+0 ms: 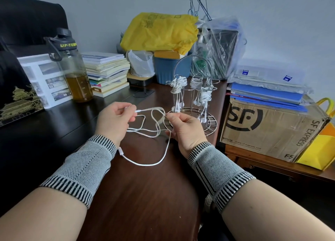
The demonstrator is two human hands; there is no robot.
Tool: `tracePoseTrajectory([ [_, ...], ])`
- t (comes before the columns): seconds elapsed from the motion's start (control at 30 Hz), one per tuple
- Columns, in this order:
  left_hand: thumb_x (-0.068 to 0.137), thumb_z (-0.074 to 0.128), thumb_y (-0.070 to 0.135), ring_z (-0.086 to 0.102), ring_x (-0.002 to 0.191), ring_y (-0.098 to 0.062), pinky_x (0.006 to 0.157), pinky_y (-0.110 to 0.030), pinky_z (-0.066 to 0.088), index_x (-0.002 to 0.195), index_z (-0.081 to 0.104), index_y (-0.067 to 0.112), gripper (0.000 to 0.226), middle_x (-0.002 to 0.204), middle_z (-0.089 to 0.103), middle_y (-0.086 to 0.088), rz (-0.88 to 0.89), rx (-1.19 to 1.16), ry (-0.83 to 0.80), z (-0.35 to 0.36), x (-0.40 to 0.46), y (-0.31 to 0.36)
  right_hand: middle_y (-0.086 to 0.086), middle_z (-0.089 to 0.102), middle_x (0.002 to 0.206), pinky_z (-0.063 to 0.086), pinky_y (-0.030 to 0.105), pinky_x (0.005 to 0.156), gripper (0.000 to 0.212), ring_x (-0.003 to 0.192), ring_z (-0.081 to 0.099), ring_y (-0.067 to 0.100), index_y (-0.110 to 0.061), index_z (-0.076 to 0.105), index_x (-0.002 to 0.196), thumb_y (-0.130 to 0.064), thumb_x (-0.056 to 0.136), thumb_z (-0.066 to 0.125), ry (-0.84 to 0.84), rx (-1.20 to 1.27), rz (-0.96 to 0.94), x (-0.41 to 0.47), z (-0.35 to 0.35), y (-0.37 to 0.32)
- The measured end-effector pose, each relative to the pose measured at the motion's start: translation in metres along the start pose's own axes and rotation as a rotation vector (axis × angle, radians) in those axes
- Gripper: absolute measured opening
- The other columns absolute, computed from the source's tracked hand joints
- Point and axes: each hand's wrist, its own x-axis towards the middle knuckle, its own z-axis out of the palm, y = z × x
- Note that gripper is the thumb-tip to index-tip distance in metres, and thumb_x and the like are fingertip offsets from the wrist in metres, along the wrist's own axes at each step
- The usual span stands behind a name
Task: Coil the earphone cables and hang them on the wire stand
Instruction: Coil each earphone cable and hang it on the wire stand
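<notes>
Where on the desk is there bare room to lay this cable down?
Bare wood lies on the desk between the forearms, below the loose earphone cable. Another dark patch sits between the left hand and water bottle. It is crowded behind the wire stand and on the right, by the cardboard box.

White earphone cable (145,130) loosely looped above desk, coiled earphones (178,85) hanging on wire stand (192,97)

Dark wooden desk (145,195) — plain pale wall (281,14) behind.

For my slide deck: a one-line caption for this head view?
Both hands hold a loose white earphone cable before a wire stand hung with coiled sets.
</notes>
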Motion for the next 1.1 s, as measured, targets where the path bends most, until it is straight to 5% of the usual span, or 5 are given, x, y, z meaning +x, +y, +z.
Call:
tracePoseTrajectory([
  [0.2, 0.088, 0.068, 0.008, 0.06, 0.075, -0.007, 0.062, -0.02, 0.045, 0.09, 0.066, 0.019, 0.012, 0.083, 0.065, 0.0, -0.065, -0.087, 0.061, -0.003, 0.002, 0.001, -0.006, 0.042, 0.048, 0.041, 0.033, 0.061, 0.024, 0.042, 0.039, 0.009, -0.017, 0.049, 0.066, -0.003, 0.086, 0.047, 0.148, -0.038, -0.001, 0.007, -0.003, 0.003],
  [0.47, 0.083, 0.07, 0.009, 0.051, 0.055, -0.002, 0.065, -0.024, 0.043, 0.076, 0.07, 0.024, 0.016, 0.06, 0.062, 0.013, 0.034, 0.045, -0.052, 0.006, -0.006, 0.008, 0.001, 0.057, 0.067, 0.041, 0.024, 0.066, 0.03, 0.066, 0.048, 0.014, -0.019, 0.064, 0.071, 0.009, 0.08, 0.065, -0.041, -0.205, -0.148, 0.0, -0.001, 0.006],
  [0.77, 0.09, 0.066, 0.032, 0.065, 0.084, -0.005, 0.083, -0.027, 0.05, 0.094, 0.076, 0.026, 0.013, 0.089, 0.074, 0.008, 0.246, 0.272, -0.177, 0.016, -0.018, 0.016, 0.015, 0.067, 0.078, 0.052, 0.036, 0.078, 0.009, 0.071, 0.057, 0.017, -0.024, 0.068, 0.087, -0.016, 0.086, 0.07, -0.075, -0.37, -0.291, -0.01, -0.003, 0.002],
  [0.9, 0.092, 0.053, 0.044, 0.066, 0.073, -0.009, 0.064, -0.032, 0.051, 0.079, 0.072, 0.037, 0.024, 0.072, 0.07, 0.014, 0.253, 0.362, -0.329, 0.022, -0.021, 0.015, 0.001, 0.072, 0.09, 0.052, 0.03, 0.085, 0.024, 0.083, 0.064, 0.01, -0.017, 0.072, 0.102, -0.034, 0.086, 0.069, 0.028, -0.521, -0.394, -0.013, -0.005, -0.001],
  [1.1, 0.1, 0.048, 0.023, 0.053, 0.05, 0.006, 0.053, -0.008, 0.039, 0.079, 0.063, 0.03, 0.027, 0.056, 0.059, 0.016, 0.241, 0.372, -0.466, 0.027, -0.03, 0.021, 0.002, 0.073, 0.1, 0.052, 0.039, 0.091, 0.046, 0.097, 0.067, 0.015, -0.017, 0.071, 0.107, -0.053, 0.08, 0.061, 0.052, -0.561, -0.44, -0.015, -0.002, 0.001],
])
